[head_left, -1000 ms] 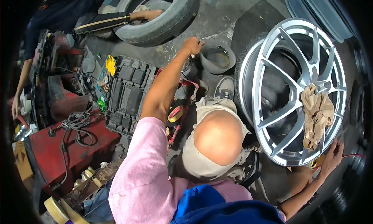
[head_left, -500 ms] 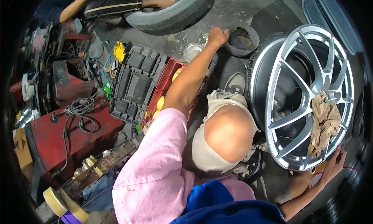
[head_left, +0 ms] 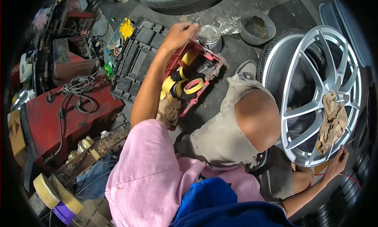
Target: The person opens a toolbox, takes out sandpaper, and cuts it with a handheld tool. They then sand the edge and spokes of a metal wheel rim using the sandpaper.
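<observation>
My left hand (head_left: 182,34), fingers bent and smeared by motion, is above the far end of a red toolbox tray (head_left: 210,56), beside a round tin (head_left: 209,34). Whether it holds anything cannot be made out. Rolls of yellow tape (head_left: 193,86) lie in the tray. On the right, my right hand (head_left: 337,164) is closed near the lower edge of a silver alloy wheel (head_left: 295,112). A thin grey piece seems to stick out at its fingertips, too small to name. A crumpled brown cloth or paper (head_left: 332,122) hangs on the wheel's spokes.
Behind the alloy wheel lies a tyre (head_left: 271,49). A grey bowl (head_left: 256,28) stands beyond my shoe. To the left are the black toolbox lid (head_left: 138,61) and a red machine (head_left: 75,120) with a coiled cable. Another large tyre (head_left: 181,0) lies at the top.
My left hand has moved left from beside the grey bowl to above the toolbox tray. My view has shifted, uncovering the tape rolls; the other person's arm and leg have left view.
</observation>
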The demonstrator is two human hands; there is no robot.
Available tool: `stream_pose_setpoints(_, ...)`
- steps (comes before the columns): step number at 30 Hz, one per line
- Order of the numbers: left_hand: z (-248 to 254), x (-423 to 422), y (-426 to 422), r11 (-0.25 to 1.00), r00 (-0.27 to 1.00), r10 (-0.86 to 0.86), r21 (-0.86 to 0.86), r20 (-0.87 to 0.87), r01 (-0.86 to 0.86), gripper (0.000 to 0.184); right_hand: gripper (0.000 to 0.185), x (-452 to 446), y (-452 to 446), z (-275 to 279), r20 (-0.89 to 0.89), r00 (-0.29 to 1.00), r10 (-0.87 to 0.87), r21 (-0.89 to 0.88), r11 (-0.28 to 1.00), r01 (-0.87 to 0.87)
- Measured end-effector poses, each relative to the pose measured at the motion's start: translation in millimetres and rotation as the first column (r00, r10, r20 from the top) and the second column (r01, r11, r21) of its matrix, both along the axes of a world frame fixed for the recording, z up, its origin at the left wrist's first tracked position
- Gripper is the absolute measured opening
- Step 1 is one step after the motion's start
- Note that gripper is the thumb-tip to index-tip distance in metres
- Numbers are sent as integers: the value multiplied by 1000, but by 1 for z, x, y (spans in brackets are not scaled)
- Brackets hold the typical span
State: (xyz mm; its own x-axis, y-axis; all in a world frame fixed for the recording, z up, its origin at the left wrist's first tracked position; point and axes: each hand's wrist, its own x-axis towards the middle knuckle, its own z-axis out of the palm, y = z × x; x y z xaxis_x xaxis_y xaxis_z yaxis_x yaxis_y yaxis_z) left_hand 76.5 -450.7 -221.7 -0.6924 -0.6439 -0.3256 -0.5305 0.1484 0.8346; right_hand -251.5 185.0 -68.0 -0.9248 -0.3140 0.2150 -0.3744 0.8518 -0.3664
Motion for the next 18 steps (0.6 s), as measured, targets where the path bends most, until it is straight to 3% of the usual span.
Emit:
stream_pose_setpoints(3, -21, 46, 20, 999, 993, -6, 35, 120, 2, 42, 28, 2, 1, -1, -16, 999, 31, -33, 999, -31)
stream_pose_setpoints(6, -39, 79, 53, 990, 947, 137, -60, 290, -126, 40, 28, 0, 8, -3, -34, 999, 4, 26, 1000, -3)
stream_pose_setpoints(8, -74, 103, 62, 989, 877, 129, -130, 462, -76, 34, 29, -1, 11, -4, -31, 999, 12, -16, 1000, -13)
stream_pose_setpoints(10, -77, 111, 82, 989, 885, 128, -120, 448, -82, 30, 29, 0, 11, -5, -22, 1000, 17, -54, 998, -18)
stream_pose_setpoints(12, -88, 110, 94, 956, 807, 273, -51, 524, -290, 37, 28, 2, 9, -1, -31, 999, 39, -23, 999, -40)
stream_pose_setpoints(14, -135, 122, 99, 920, 799, 372, -305, 473, -247, 49, 28, 1, 15, -3, -22, 999, 27, -31, 999, -27)
stream_pose_setpoints(15, -136, 117, 101, 917, 777, 393, -267, 493, -295, 55, 28, 1, 18, -4, -13, 1000, 20, -32, 999, -20)
stream_pose_setpoints(16, -126, 106, 108, 880, 773, 445, -378, 451, -286, 55, 28, 0, 19, -5, -23, 1000, 9, -45, 999, -10)
stream_pose_setpoints(18, -140, 103, 108, 828, 716, 545, -415, 436, -377, 55, 30, 0, 23, -5, -28, 999, 17, -58, 998, -18)
